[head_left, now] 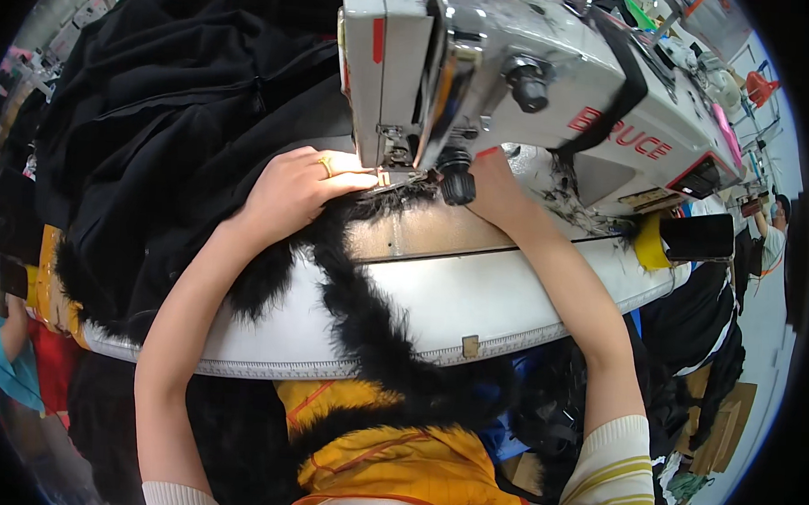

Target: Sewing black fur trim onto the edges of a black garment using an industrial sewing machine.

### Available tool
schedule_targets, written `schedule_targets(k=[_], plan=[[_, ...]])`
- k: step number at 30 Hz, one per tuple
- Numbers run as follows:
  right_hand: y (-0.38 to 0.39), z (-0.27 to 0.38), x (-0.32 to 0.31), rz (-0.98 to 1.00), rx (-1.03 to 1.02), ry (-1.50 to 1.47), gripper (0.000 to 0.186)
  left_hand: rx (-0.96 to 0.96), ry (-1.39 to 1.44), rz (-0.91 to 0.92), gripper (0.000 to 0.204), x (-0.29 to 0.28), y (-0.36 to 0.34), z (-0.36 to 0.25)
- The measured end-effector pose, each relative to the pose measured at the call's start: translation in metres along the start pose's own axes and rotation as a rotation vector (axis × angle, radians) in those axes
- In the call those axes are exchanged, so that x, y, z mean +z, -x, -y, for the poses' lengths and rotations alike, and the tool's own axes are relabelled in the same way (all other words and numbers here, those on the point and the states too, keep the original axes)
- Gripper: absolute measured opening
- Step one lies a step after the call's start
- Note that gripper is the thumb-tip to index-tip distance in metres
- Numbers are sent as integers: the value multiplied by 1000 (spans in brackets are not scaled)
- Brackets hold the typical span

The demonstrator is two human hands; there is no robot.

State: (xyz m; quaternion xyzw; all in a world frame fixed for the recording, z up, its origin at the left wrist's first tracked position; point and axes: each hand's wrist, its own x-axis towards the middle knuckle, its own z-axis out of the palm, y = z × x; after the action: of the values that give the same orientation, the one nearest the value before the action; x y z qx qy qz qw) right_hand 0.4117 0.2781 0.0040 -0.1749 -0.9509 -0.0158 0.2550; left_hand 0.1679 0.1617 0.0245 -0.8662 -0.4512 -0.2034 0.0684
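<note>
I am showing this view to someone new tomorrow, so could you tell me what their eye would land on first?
Probably the big grey sewing machine at the top centre, with the left hand pressing black fur trim toward its needle. The right hand reaches under the machine's arm, mostly hidden. A heap of black cloth fills the upper left, and yellow fabric lies at the lower edge.

The left hand (pixel 294 189) wears a gold ring (pixel 326 166) on one finger. Both forearms are bare. The sleeves are cream knit with ribbed cuffs; the right sleeve (pixel 616 478) shows thin yellow-green stripes, the left sleeve (pixel 177 498) looks plain.
</note>
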Motion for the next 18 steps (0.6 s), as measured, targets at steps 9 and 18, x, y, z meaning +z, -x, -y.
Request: schedule_targets(k=[9,18], plan=[[8,26,-15,147,-220,-39,33,-72,-142,4,30,-5,28,-56],[12,12,-10,148,-154,170,24,-24,-72,-36,22,-15,27,-55]])
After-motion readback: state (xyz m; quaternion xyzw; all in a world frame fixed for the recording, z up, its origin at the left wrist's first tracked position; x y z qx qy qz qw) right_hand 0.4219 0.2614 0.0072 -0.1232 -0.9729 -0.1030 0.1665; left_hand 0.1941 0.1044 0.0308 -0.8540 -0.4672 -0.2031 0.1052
